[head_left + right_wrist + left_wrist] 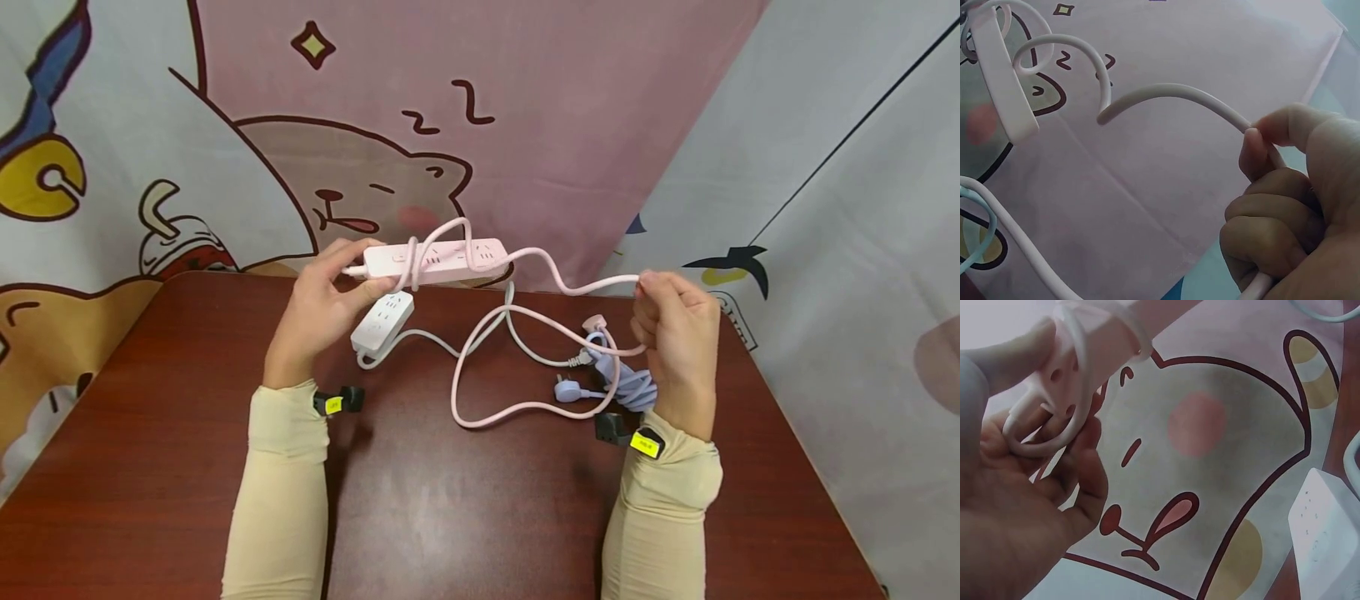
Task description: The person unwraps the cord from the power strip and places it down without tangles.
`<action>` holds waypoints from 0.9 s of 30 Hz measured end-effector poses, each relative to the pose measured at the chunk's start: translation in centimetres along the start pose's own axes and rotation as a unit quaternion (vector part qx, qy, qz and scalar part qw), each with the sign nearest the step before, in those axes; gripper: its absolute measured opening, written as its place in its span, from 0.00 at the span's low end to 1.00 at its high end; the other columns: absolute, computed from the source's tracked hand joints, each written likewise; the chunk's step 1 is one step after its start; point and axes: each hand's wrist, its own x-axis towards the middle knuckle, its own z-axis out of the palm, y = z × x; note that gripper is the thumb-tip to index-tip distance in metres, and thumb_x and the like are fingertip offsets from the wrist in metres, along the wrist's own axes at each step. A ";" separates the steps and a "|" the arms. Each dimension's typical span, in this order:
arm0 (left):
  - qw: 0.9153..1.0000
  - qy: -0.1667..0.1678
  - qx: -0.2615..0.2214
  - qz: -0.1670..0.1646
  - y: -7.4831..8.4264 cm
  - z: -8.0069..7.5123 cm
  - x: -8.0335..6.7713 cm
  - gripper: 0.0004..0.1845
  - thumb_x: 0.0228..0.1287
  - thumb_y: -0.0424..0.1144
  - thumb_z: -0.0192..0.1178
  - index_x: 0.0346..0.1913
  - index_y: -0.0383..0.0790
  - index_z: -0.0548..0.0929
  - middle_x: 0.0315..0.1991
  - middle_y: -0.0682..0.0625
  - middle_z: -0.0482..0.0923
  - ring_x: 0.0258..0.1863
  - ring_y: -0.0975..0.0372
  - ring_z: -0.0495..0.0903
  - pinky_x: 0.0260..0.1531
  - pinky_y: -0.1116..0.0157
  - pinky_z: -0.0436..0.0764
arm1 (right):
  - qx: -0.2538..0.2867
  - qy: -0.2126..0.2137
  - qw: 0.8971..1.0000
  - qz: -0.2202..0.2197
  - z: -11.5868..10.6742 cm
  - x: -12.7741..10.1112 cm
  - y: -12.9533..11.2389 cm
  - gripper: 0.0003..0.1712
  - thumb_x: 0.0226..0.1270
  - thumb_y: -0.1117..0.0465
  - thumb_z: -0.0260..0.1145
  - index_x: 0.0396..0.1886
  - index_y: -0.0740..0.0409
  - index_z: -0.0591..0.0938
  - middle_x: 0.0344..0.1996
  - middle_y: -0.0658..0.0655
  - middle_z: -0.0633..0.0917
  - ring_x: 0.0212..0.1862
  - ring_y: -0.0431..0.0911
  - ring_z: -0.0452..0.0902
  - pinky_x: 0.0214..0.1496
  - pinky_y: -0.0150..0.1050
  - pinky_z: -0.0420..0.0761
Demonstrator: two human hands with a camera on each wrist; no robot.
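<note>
My left hand (318, 300) grips one end of a pink power strip (450, 260), raised above the far side of the table. The strip's pink cord (600, 286) loops around its body near that end, also seen in the left wrist view. Off to the right, my right hand (678, 337) pinches the cord between thumb and index finger, the other fingers curled over it. From the right hand the rest of the cord drops in a wide loop onto the table, ending in a pink plug (595, 323).
Below the strip lies a small white power strip (382, 323) with its white cord (435, 337) trailing right. A bundled blue-purple cord (633, 387) and its plug (567, 389) lie beside the right wrist. A patterned curtain (570, 125) hangs behind the brown table (450, 500).
</note>
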 end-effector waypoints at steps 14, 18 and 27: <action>0.995 0.083 -0.053 -0.026 -0.3 -1.0 -0.1 0.20 0.64 0.39 0.71 0.59 0.46 0.85 0.43 0.61 0.78 0.44 0.66 0.72 0.44 0.70 0.71 | -0.056 0.063 0.996 0.029 -0.5 0.1 0.2 0.22 0.68 0.76 0.55 0.12 0.63 0.77 0.06 0.47 0.62 0.14 0.44 0.39 0.18 0.38 0.35; 0.994 0.085 -0.067 -0.030 -0.3 -1.2 -0.2 0.21 0.64 0.39 0.71 0.60 0.46 0.84 0.45 0.62 0.78 0.45 0.66 0.73 0.41 0.75 0.75 | -0.071 0.076 0.994 0.044 -0.5 0.1 0.4 0.22 0.68 0.76 0.56 0.11 0.62 0.77 0.05 0.47 0.62 0.12 0.43 0.40 0.18 0.39 0.36; 0.992 0.090 -0.085 -0.041 -0.3 -1.6 -0.3 0.21 0.65 0.40 0.71 0.60 0.46 0.84 0.48 0.59 0.78 0.47 0.62 0.75 0.43 0.76 0.77 | -0.104 0.128 0.982 0.096 -0.8 0.6 0.6 0.21 0.66 0.74 0.60 0.11 0.65 0.78 0.02 0.47 0.63 0.08 0.35 0.49 0.18 0.38 0.38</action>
